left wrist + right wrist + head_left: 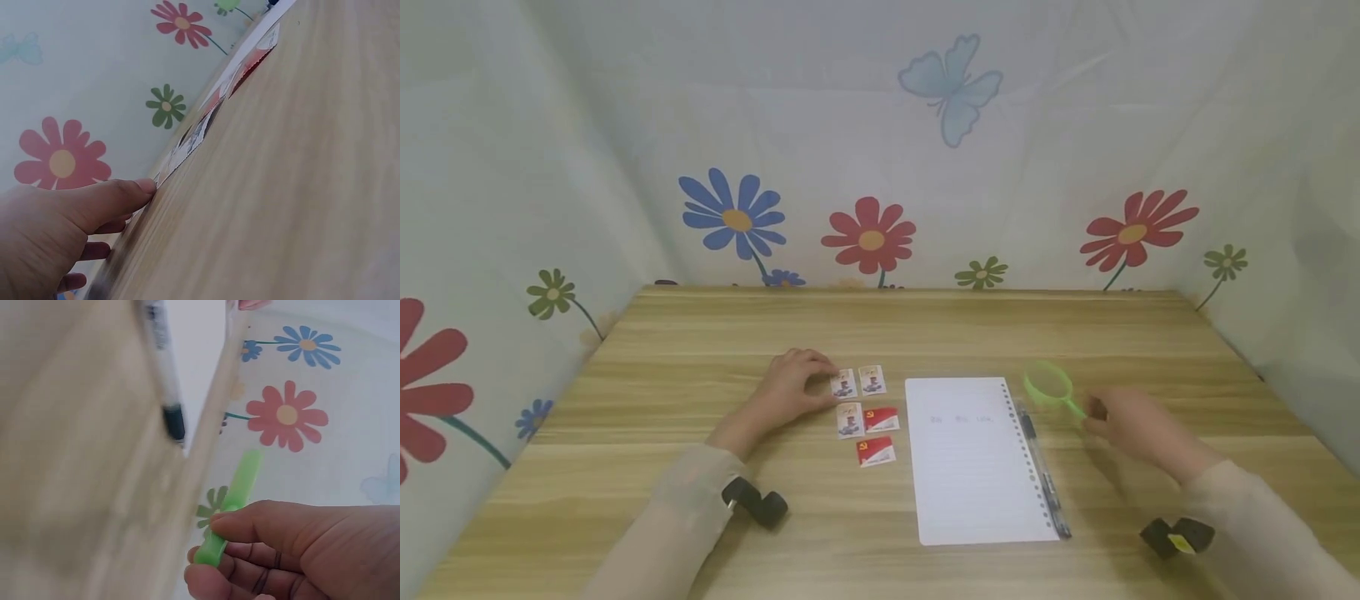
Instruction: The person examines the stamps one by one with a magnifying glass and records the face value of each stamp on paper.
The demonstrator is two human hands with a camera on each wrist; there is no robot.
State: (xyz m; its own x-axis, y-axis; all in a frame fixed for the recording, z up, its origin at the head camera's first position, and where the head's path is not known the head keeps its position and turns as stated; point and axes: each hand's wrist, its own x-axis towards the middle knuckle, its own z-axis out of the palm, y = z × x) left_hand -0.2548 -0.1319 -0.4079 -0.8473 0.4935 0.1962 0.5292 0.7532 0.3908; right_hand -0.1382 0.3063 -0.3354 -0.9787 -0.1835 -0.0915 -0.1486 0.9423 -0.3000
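- Head view shows a light-green, plastic-looking magnifying glass with a round frame point(1060, 395) at the right of the table point(760, 325), its handle end in the right hand point(1131, 423); the right fingers are clamped on that handle, thumb against the others.
- It is probably light and stiff, the handle smooth enough to twist in a loose pinch; the handle is the place to hold, since touching the lens could smear it.
- Left hand point(790, 387): the fingers curve loosely, thumb apart from the index finger, tips at the near-left edge of a pale paper stamp with a small printed figure point(843, 385); whether they press on it, I cannot tell.
- Four more small paper stamps lie close by: two pale ones point(872, 380) point(850, 422) and two red-and-white ones with a yellow emblem point(881, 419) point(876, 451). All look thin, feather-light and easily creased; sliding a nail under a toothed edge should serve better than squeezing the face.
- A white ruled sheet with punched holes point(973, 483) sits between the hands, with a clear-barrelled black-capped pen point(1043, 471) along its right side; the pen could roll if nudged.
- Most open room is wood beyond the sheet, up to the table's far edge against the flowered cloth point(820, 108).
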